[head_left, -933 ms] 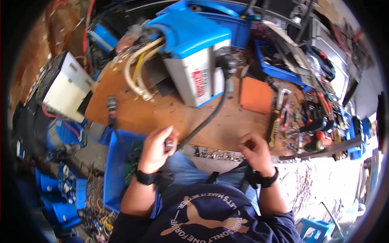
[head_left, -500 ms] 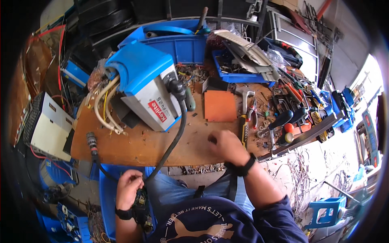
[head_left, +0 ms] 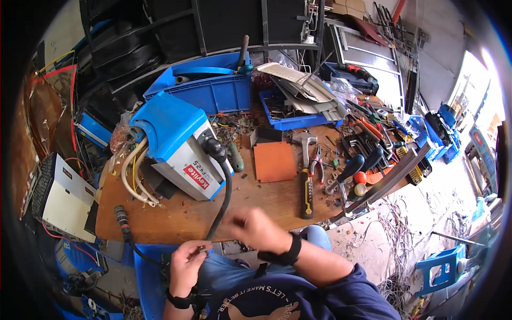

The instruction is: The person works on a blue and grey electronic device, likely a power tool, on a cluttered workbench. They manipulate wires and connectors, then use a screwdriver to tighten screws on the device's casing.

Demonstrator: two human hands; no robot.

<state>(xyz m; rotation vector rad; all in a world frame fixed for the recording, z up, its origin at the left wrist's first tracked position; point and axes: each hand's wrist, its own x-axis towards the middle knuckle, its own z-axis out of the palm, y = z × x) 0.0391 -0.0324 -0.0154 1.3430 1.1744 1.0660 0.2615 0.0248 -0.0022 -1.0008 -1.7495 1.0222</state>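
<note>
My left hand point(head_left: 188, 264), below the table's front edge, pinches a small greyish piece point(head_left: 203, 249). My right hand point(head_left: 250, 229) is blurred above the front of the table, just right of a thick black cable point(head_left: 225, 196); its curled fingers are too smeared to read. The cable runs down from a black plug point(head_left: 213, 149) on a blue-and-white machine point(head_left: 173, 130) that lies at the table's left side. Pale hoses point(head_left: 128, 173) hang out of the machine. A separate cable connector point(head_left: 121, 220) rests on the table's front left edge.
On the wooden table point(head_left: 266, 205) are an orange square plate point(head_left: 274, 162), hammer point(head_left: 306, 186), pliers point(head_left: 318, 165) and scattered tools. Blue crates point(head_left: 213, 93) and stacked panels point(head_left: 304, 88) stand behind. Another blue bin point(head_left: 152, 269) sits below the left front edge; a blue stool point(head_left: 440, 266) is right.
The view has shifted, showing more behind the table. My right hand has moved left toward the cable from the table's right. My left hand stays low at the front edge with the small piece.
</note>
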